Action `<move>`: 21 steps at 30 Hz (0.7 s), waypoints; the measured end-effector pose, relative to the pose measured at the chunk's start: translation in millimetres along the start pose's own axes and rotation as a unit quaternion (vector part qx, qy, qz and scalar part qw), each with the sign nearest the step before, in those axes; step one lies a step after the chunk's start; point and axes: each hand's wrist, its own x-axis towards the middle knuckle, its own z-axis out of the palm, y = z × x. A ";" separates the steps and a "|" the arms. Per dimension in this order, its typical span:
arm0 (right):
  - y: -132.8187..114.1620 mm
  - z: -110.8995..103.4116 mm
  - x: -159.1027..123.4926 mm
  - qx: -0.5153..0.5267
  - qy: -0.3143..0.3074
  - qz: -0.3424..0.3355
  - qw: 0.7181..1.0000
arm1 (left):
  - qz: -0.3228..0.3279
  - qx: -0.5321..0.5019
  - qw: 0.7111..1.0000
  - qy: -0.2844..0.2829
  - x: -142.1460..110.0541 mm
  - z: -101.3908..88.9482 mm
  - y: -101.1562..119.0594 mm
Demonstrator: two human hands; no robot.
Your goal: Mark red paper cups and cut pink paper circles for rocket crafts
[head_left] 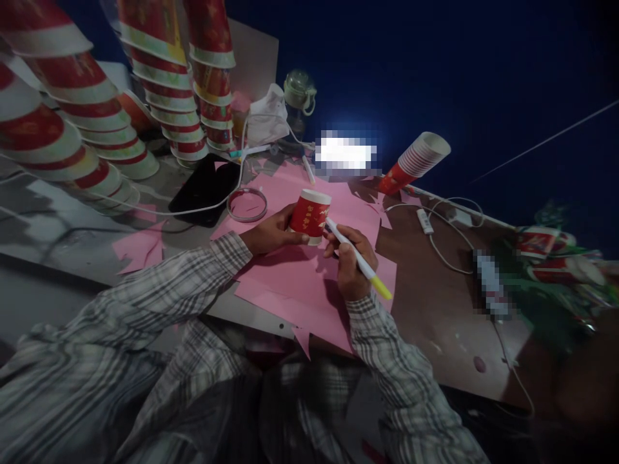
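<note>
A: Type of place?
B: Craft corner: one table (425, 316), dark blue backdrop (507, 77) behind. Whether in a home or a small workshop, undetermined.
A: Materials in evidence?
B: Pink paper (290, 283), sheets, overlapping, mid-table. Pink scraps (145, 250), sharp-cornered, at left. Tall cup towers (169, 90), red and white, several, far left. Shorter cup stack (411, 163), leaning, far edge.
A: Implements?
B: White marker (358, 259), yellow-ended, held, tip at a red cup (309, 216), also held. Second pen (308, 169), lying beyond the cup.
A: Personal effects on the table?
B: Flat black device (206, 185), one, among the materials. White cable (425, 221), looped, right. Lidded bottle (297, 90), one, rear.
</note>
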 end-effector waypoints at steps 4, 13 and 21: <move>-0.4 -0.6 -0.3 -0.007 -0.017 -0.002 1.000 | -0.008 -0.014 1.000 0.005 -0.3 0.1 0.7; -1.0 -0.8 0.7 -0.015 0.000 0.001 1.000 | -0.011 -0.005 1.000 0.000 -1.8 4.1 5.6; 6.3 0.0 -0.2 0.026 0.035 0.019 0.999 | -0.013 0.022 0.999 0.048 0.7 -3.2 4.0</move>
